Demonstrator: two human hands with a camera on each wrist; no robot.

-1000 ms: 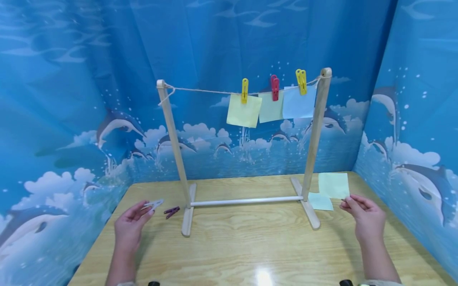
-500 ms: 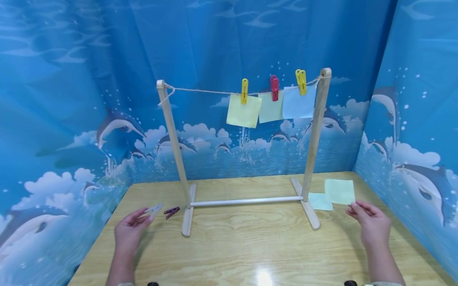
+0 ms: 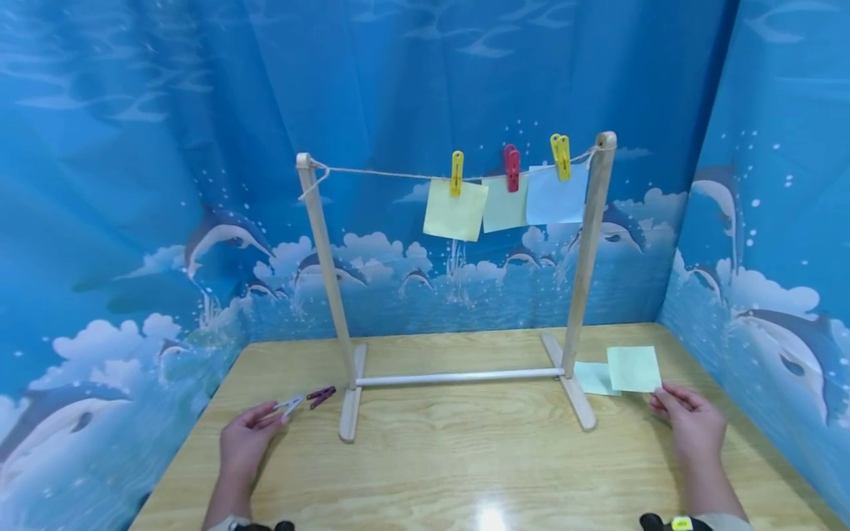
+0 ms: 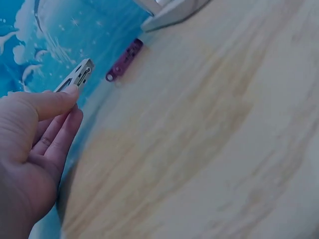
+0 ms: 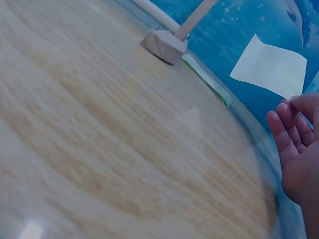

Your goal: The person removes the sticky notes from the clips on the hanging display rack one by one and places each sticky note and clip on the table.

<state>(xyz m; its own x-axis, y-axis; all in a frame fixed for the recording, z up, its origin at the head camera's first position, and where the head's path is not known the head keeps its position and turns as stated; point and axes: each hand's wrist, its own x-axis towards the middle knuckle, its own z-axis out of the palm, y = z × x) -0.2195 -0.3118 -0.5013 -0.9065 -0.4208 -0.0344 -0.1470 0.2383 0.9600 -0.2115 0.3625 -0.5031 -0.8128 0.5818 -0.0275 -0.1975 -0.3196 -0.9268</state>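
While blue dolphin-printed curtains point(image 3: 398, 74) enclose a wood-grain desk point(image 3: 438, 464), the left hand point(image 3: 246, 441) pinches a pale clothespin point(image 3: 291, 404) above its left side, near a purple clothespin point(image 3: 322, 396). Well apart, the right hand point(image 3: 697, 424) pinches a green paper square point(image 3: 634, 369) by one corner.

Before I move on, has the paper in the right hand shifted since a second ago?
Yes. In the head view, the held paper has moved rightward and lower in the picture, judged against the stand's right foot.
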